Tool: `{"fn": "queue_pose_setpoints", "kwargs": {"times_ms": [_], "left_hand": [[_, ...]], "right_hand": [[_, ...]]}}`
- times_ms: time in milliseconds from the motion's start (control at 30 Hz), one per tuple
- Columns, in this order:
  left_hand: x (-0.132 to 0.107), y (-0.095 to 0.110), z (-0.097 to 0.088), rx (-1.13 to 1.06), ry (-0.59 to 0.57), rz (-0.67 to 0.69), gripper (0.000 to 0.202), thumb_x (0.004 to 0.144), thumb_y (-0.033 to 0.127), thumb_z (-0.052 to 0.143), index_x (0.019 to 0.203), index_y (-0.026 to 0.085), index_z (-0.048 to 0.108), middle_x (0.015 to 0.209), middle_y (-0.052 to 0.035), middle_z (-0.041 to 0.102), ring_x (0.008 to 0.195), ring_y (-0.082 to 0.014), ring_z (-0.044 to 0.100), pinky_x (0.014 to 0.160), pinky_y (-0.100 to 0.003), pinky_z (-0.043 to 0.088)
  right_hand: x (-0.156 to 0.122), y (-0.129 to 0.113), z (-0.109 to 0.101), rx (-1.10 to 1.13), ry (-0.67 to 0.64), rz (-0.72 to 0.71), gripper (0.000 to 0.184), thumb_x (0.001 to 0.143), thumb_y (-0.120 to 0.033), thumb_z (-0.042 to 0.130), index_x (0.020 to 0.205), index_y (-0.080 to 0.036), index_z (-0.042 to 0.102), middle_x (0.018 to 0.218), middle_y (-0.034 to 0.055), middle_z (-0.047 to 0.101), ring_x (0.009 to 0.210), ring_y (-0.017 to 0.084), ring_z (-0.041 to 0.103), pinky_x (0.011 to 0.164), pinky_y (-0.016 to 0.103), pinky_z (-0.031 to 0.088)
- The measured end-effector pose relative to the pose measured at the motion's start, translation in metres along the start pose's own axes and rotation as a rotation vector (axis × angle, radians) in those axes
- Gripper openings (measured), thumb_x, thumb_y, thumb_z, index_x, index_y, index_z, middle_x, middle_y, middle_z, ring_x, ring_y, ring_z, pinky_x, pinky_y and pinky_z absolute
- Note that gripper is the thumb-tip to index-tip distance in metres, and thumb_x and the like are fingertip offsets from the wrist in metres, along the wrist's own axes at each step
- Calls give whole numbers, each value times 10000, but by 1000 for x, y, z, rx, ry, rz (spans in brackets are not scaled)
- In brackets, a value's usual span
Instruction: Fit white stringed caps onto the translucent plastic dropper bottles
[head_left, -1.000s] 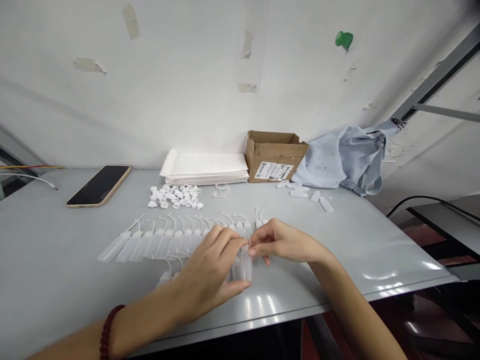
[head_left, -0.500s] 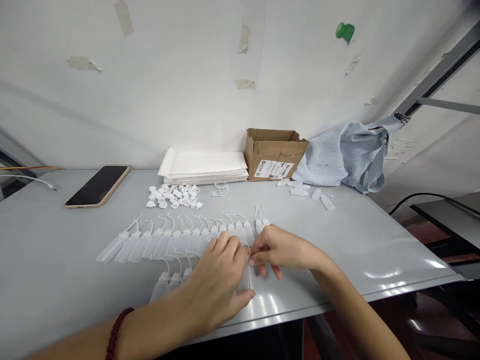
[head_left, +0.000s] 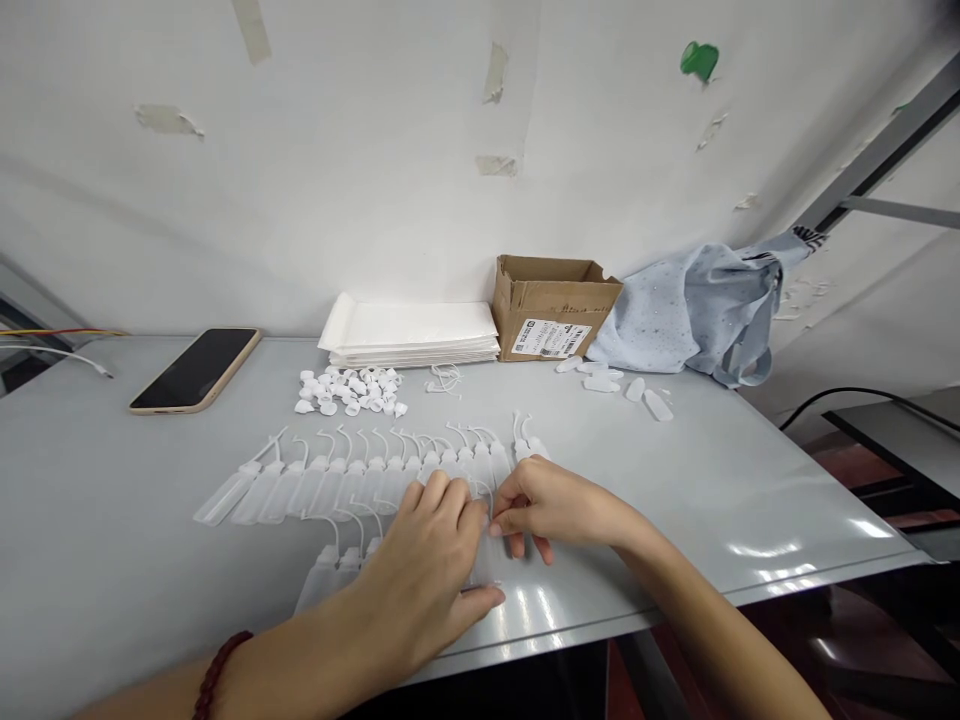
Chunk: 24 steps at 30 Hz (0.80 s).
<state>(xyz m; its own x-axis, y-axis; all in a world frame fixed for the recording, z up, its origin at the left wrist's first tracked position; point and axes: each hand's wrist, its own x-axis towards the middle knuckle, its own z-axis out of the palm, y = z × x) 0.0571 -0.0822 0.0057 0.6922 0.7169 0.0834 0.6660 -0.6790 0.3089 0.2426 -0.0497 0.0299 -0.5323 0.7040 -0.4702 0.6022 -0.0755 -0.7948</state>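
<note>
My left hand (head_left: 431,565) curls around a small clear plastic bottle (head_left: 487,570) lying on the grey table (head_left: 112,520), mostly hidden under the fingers. My right hand (head_left: 544,505) pinches at the bottle's top end, fingertips meeting the left hand's. Behind them a row of several like bottles (head_left: 352,480) with thin curved white tips lies side by side. A second, shorter row (head_left: 330,570) lies nearer me, partly under my left hand. A red bead bracelet (head_left: 217,670) is on my left wrist.
A pile of small white caps (head_left: 349,390) lies behind the rows. A phone (head_left: 196,370) is at the back left. A stack of white padded envelopes (head_left: 409,335), an open cardboard box (head_left: 551,305) and a blue cloth bag (head_left: 697,310) stand along the wall. A few loose bottles (head_left: 622,385) lie near the bag.
Both hands have lowered the bottle from upright above the table down onto it, toward the near row. The hands stay joined at its top.
</note>
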Motion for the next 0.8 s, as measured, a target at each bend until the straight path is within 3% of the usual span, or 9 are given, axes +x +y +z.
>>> {"fn": "queue_pose_setpoints", "kwargs": {"times_ms": [167, 400, 633, 800], "left_hand": [[-4, 1, 0, 16, 22, -5, 469, 666, 486, 750, 943, 143, 589, 905, -64, 534, 844, -252, 439, 720, -417, 398], [-4, 0, -15, -15, -28, -43, 448, 679, 467, 752, 938, 128, 615, 910, -92, 558, 851, -276, 455, 704, -422, 396], [-6, -11, -16, -44, 110, -45, 453, 718, 497, 716, 1001, 159, 612, 918, -63, 559, 854, -248, 440, 725, -398, 378], [5, -29, -29, -121, 158, -120, 494, 793, 583, 581, 1064, 170, 605, 932, -70, 576, 895, -258, 455, 756, -401, 391]], "right_hand": [[0, 1, -2, -1, -16, 10, 195, 777, -219, 565, 606, -128, 587, 556, -14, 628, 338, 40, 500, 429, 165, 402], [-1, 0, -4, 3, -15, 23, 193, 778, -231, 568, 617, -130, 595, 552, -11, 627, 341, 48, 499, 424, 173, 397], [-4, 3, -9, 30, -14, 23, 189, 783, -244, 580, 636, -130, 608, 568, -9, 645, 336, 47, 493, 442, 189, 400], [-8, 3, -19, 59, 30, 39, 212, 786, -282, 596, 639, -131, 617, 596, 10, 667, 351, 55, 509, 442, 199, 378]]}}
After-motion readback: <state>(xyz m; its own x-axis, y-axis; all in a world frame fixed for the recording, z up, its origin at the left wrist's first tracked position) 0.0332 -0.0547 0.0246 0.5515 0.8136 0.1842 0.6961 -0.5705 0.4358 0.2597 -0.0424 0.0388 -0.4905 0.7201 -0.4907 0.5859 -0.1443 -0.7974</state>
